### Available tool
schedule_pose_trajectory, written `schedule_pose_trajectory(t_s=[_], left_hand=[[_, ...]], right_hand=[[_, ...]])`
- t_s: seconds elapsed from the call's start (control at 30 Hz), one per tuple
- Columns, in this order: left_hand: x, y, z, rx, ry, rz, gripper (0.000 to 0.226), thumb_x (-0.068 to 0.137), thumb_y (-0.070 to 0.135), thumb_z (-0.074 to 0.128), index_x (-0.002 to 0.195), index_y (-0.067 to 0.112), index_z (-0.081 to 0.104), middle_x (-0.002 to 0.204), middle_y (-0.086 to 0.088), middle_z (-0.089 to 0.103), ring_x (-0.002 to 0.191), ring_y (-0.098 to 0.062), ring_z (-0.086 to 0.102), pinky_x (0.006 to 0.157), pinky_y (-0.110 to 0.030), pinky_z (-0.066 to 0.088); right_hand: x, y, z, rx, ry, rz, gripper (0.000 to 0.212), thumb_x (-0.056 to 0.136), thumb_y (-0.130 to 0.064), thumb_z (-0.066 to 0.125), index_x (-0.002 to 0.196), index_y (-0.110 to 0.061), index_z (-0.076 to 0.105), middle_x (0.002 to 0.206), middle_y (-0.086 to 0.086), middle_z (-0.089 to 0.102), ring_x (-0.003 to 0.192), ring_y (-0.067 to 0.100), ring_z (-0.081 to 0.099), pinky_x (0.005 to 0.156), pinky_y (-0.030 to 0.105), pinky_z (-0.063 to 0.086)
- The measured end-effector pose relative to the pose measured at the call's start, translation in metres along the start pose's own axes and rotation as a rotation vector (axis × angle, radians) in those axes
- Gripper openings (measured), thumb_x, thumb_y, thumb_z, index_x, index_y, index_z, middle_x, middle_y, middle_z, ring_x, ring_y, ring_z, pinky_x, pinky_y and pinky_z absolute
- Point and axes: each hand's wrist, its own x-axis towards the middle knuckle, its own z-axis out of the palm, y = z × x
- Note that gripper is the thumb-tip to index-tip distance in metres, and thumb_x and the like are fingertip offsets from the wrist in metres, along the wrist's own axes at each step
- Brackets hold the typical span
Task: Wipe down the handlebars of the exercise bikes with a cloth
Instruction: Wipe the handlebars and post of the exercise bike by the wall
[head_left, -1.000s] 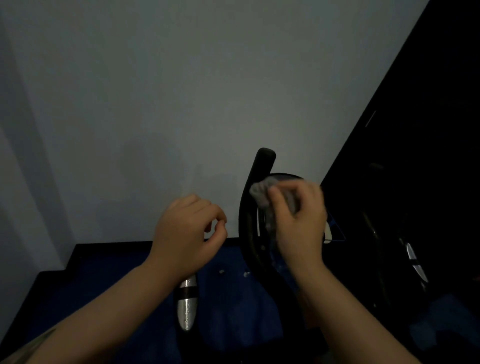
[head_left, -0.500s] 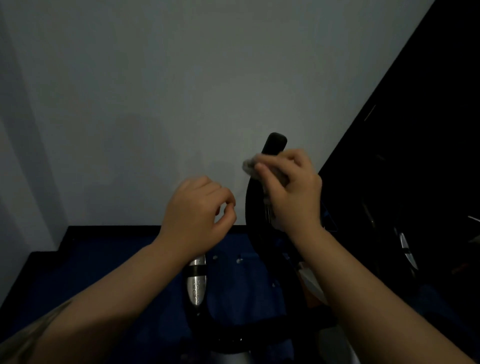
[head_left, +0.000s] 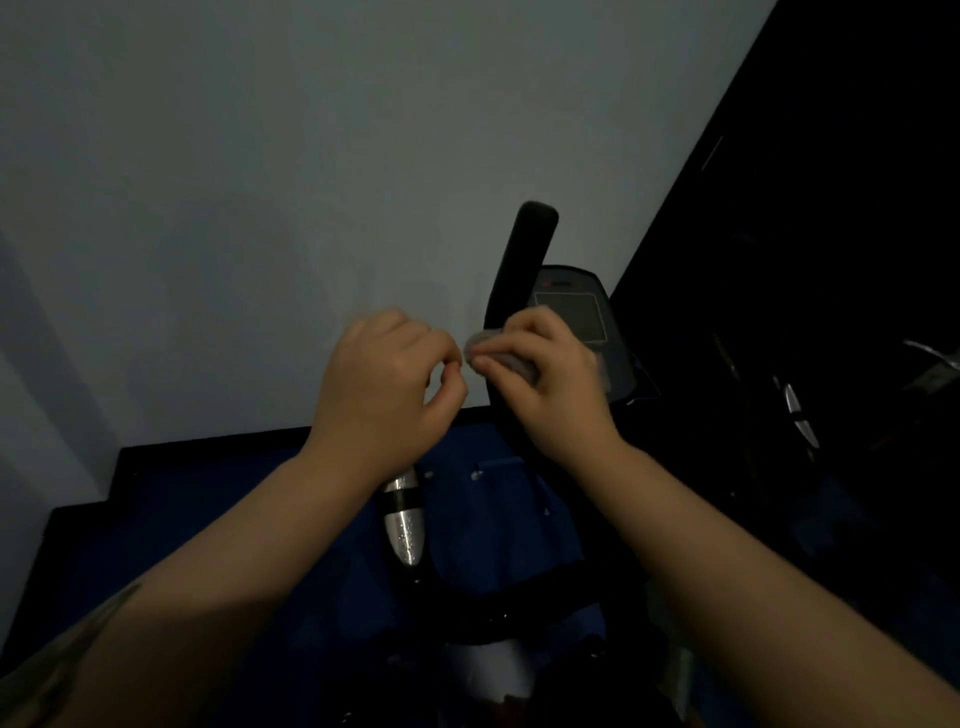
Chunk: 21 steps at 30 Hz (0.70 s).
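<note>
- While the small grey cloth (head_left: 491, 352) is gripped against the black padded handlebar (head_left: 522, 270), right hand (head_left: 550, 379) fingers (head_left: 519, 332) are curled round it.
- Just beside, left hand (head_left: 387, 379) fingers are curled, nothing held.

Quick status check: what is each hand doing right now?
Left hand: fingers curled, holding nothing.
Right hand: grips the cloth against the handlebar.

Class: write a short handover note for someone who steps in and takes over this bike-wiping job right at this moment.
Right hand: grips the small grey crumpled cloth round the upright black foam handlebar, partway up.
Left hand: curled beside the bar, holding nothing.
Done: cannot be told from the bar's look.
Left: the bar's top end above the cloth, the lower chrome handlebar section, then any other bikes.
</note>
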Motion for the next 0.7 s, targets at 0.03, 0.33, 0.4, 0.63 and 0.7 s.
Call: schedule_pose_trajectory(t_s=[0.03, 0.33, 0.4, 0.63, 0.7], left_hand=[[0.0, -0.001, 0.0, 0.002, -0.008, 0.014, 0.011, 0.08, 0.014, 0.06, 0.071, 0.01, 0.066, 0.06, 0.002, 0.052, 0.067, -0.02, 0.051, 0.07, -0.027, 0.031], [0.002, -0.004, 0.004, -0.014, -0.002, 0.024, 0.013, 0.081, 0.018, 0.058, 0.071, 0.017, 0.066, 0.057, 0.006, 0.049, 0.068, -0.013, 0.044, 0.068, -0.025, 0.027], [0.001, -0.005, 0.004, -0.019, 0.0, 0.042, 0.014, 0.082, 0.018, 0.057, 0.071, 0.018, 0.066, 0.057, 0.006, 0.049, 0.068, -0.011, 0.042, 0.066, -0.027, 0.031], [0.002, -0.003, 0.008, -0.049, 0.034, 0.049, 0.012, 0.081, 0.017, 0.06, 0.074, 0.018, 0.069, 0.059, 0.004, 0.054, 0.07, -0.016, 0.048, 0.063, -0.04, 0.041], [0.001, -0.004, 0.006, -0.053, 0.01, 0.038, 0.013, 0.082, 0.02, 0.058, 0.075, 0.019, 0.07, 0.06, 0.005, 0.055, 0.071, -0.017, 0.049, 0.064, -0.04, 0.041]], right_hand=[[-0.015, 0.004, 0.0, -0.013, -0.004, -0.029, 0.01, 0.083, -0.013, 0.071, 0.091, -0.008, 0.074, 0.093, 0.001, 0.052, 0.087, 0.005, 0.052, 0.077, 0.011, 0.041], [-0.027, 0.007, -0.023, 0.176, 0.052, 0.29, 0.018, 0.088, -0.018, 0.066, 0.105, -0.014, 0.072, 0.101, 0.001, 0.064, 0.096, 0.009, 0.06, 0.09, 0.024, 0.048], [-0.031, 0.001, -0.009, 0.096, 0.101, 0.386, 0.022, 0.092, -0.024, 0.061, 0.11, -0.018, 0.071, 0.102, 0.0, 0.067, 0.096, 0.011, 0.062, 0.086, 0.034, 0.052], [-0.081, 0.012, -0.046, -0.136, 0.058, 0.522, 0.027, 0.086, -0.048, 0.054, 0.094, -0.031, 0.074, 0.081, -0.012, 0.066, 0.078, 0.01, 0.063, 0.07, 0.043, 0.055], [-0.07, 0.014, -0.036, -0.039, 0.128, 0.629, 0.02, 0.088, -0.041, 0.059, 0.094, -0.029, 0.074, 0.087, -0.009, 0.069, 0.086, 0.013, 0.064, 0.078, 0.043, 0.054]])
